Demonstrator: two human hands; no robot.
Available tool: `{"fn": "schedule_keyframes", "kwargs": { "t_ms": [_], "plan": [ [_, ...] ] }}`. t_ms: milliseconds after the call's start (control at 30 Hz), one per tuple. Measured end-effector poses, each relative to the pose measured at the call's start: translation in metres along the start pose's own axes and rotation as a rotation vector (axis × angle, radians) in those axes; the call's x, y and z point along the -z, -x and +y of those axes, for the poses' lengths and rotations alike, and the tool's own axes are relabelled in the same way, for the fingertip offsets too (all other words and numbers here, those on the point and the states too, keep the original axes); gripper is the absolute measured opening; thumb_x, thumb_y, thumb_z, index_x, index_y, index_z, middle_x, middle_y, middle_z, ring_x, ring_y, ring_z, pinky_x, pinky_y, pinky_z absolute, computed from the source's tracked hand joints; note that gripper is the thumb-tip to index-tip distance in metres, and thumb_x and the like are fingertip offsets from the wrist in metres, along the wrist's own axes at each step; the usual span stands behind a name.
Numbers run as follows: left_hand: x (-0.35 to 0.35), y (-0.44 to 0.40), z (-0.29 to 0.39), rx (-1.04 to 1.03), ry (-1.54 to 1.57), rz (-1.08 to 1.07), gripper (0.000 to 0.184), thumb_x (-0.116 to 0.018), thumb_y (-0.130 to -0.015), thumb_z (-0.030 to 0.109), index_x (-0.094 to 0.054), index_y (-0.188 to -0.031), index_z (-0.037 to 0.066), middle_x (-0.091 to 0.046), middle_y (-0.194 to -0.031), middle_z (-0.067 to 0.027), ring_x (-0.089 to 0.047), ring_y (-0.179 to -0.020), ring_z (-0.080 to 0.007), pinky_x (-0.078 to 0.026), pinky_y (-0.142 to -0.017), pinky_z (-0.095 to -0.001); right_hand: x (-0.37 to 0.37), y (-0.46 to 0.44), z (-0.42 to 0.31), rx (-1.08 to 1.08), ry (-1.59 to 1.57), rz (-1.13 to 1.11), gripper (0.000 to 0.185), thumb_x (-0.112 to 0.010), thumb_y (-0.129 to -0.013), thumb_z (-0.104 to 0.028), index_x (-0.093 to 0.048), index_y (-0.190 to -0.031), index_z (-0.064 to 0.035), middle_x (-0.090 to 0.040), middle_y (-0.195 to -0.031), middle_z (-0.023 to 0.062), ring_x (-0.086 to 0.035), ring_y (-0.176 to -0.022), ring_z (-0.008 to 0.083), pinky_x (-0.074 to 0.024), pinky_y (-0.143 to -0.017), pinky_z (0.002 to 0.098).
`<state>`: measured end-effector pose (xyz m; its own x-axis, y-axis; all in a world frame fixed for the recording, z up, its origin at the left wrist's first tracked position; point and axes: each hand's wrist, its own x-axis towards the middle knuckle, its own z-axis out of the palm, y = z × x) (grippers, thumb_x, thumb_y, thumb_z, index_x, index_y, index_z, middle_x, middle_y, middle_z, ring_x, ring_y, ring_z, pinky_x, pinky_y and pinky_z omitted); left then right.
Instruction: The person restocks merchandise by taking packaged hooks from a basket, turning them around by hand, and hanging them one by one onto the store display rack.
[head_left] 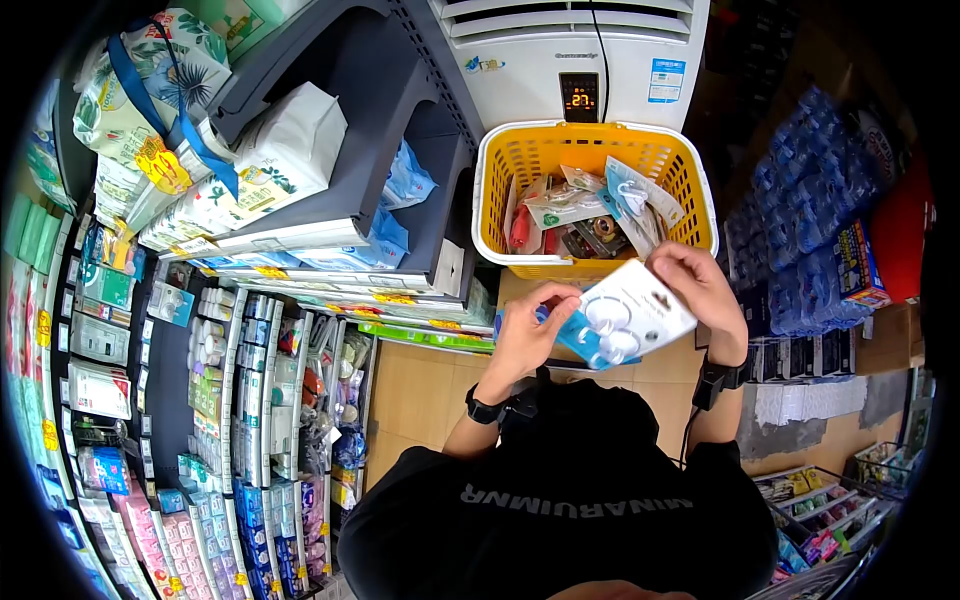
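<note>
Between my two hands is a carded pack of white hooks [650, 310], tilted, with white round parts showing on its front and a blue lower edge. My left hand [533, 325] pinches the pack's left side. At its upper right corner, my right hand [697, 287] grips the card with the fingers behind it. Just beyond the pack stands a yellow basket [495, 200] with a white rim. It holds several carded packs [560, 208], a red item [520, 230] and a dark packaged item [597, 238], partly overlapping. The exact kind of the white parts is hard to make out.
Behind the basket stands a white air conditioner [530, 70] with a lit display. Shelves of packaged goods [260, 380] line the left. Stacked bottled water [810, 200] and a cardboard box [890, 340] are on the right. Low racks [820, 500] stand at lower right.
</note>
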<state>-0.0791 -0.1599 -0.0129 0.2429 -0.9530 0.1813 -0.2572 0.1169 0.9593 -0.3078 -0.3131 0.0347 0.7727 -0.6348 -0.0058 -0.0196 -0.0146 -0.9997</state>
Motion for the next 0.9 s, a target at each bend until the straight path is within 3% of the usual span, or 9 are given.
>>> {"fn": "schedule_keyframes", "kwargs": {
  "t_ms": [133,200,233,267,367,533,633,700,900],
  "plan": [
    [-0.001,-0.004,-0.01,0.067,0.177,0.145,0.021,-0.07,-0.1,0.018,-0.072,-0.109,0.0,-0.068,-0.086,-0.0005,-0.057,-0.079,-0.005,-0.048,-0.072,-0.0223,0.003,0.005,0.023,0.092,-0.003,0.191,0.033,-0.055,-0.107,-0.03,-0.068,-0.103,0.0004,-0.07,-0.095,0.0025,-0.06,-0.088,0.0074,-0.0469,-0.081,0.0233],
    [-0.003,-0.007,-0.013,0.058,0.236,0.165,0.021,-0.069,-0.1,0.017,-0.071,-0.111,-0.002,-0.068,-0.086,0.001,-0.057,-0.079,-0.0041,-0.047,-0.071,-0.0214,-0.005,0.009,0.034,0.123,-0.108,0.433,0.035,-0.054,-0.107,-0.031,-0.069,-0.108,0.001,-0.071,-0.1,0.0048,-0.061,-0.093,0.0092,-0.0465,-0.086,0.0249],
    [-0.004,-0.008,-0.009,0.069,0.304,0.187,0.021,-0.069,-0.101,0.015,-0.07,-0.112,-0.002,-0.068,-0.088,0.0013,-0.057,-0.08,-0.004,-0.047,-0.072,-0.0211,-0.005,0.011,0.038,0.154,-0.07,0.417,0.044,-0.047,-0.11,-0.036,-0.064,-0.122,0.0028,-0.071,-0.113,0.0105,-0.064,-0.1,0.0133,-0.0476,-0.092,0.0287],
    [-0.006,-0.009,-0.007,0.081,0.372,0.208,0.021,-0.068,-0.101,0.014,-0.07,-0.113,-0.003,-0.068,-0.089,0.0016,-0.057,-0.081,-0.0038,-0.047,-0.073,-0.0209,-0.008,0.015,0.04,0.151,-0.071,0.42,0.044,-0.047,-0.11,-0.036,-0.064,-0.122,0.0028,-0.071,-0.113,0.0105,-0.064,-0.1,0.0133,-0.0476,-0.092,0.0287],
    [-0.009,-0.012,-0.005,0.074,0.426,0.239,0.021,-0.067,-0.101,0.013,-0.069,-0.115,-0.003,-0.07,-0.095,0.0,-0.059,-0.085,-0.0044,-0.047,-0.076,-0.0204,-0.022,0.023,0.032,0.222,-0.15,0.455,0.061,-0.032,-0.112,-0.045,-0.047,-0.141,0.0071,-0.064,-0.13,0.018,-0.065,-0.113,0.0221,-0.0491,-0.099,0.0357],
    [-0.018,-0.017,0.002,0.099,0.49,0.344,0.022,-0.067,-0.101,0.012,-0.069,-0.118,-0.003,-0.071,-0.099,-0.0011,-0.061,-0.088,-0.0051,-0.047,-0.078,-0.0204,-0.037,0.038,0.021,0.207,-0.068,0.397,0.065,-0.038,-0.111,-0.046,-0.043,-0.147,0.0074,-0.062,-0.136,0.0196,-0.064,-0.117,0.0246,-0.048,-0.101,0.0359],
    [-0.021,-0.019,0.003,0.129,0.484,0.363,0.023,-0.067,-0.102,0.013,-0.07,-0.118,-0.003,-0.071,-0.1,-0.0016,-0.061,-0.088,-0.0054,-0.048,-0.078,-0.0205,-0.046,0.041,0.017,0.221,-0.053,0.424,0.061,-0.045,-0.11,-0.038,-0.041,-0.149,0.0078,-0.058,-0.141,0.0199,-0.062,-0.121,0.0245,-0.0476,-0.102,0.0357],
    [-0.024,-0.019,0.001,0.056,0.453,0.373,0.024,-0.067,-0.102,0.014,-0.07,-0.117,-0.004,-0.071,-0.101,-0.0021,-0.061,-0.088,-0.0057,-0.048,-0.078,-0.0208,-0.05,0.044,0.017,0.262,-0.142,0.428,0.057,-0.056,-0.106,-0.023,-0.04,-0.152,0.0071,-0.055,-0.146,0.0189,-0.06,-0.125,0.0243,-0.0468,-0.104,0.0364],
    [-0.033,-0.012,0.011,0.028,0.341,0.399,0.031,-0.065,-0.103,0.015,-0.068,-0.129,-0.002,-0.07,-0.108,-0.0048,-0.061,-0.089,-0.0075,-0.048,-0.078,-0.0213,-0.057,0.047,0.022,0.23,-0.034,0.471,0.063,-0.065,-0.096,-0.002,-0.04,-0.154,0.0047,-0.056,-0.145,0.0172,-0.059,-0.125,0.022,-0.0453,-0.107,0.0366]
  ]
}}
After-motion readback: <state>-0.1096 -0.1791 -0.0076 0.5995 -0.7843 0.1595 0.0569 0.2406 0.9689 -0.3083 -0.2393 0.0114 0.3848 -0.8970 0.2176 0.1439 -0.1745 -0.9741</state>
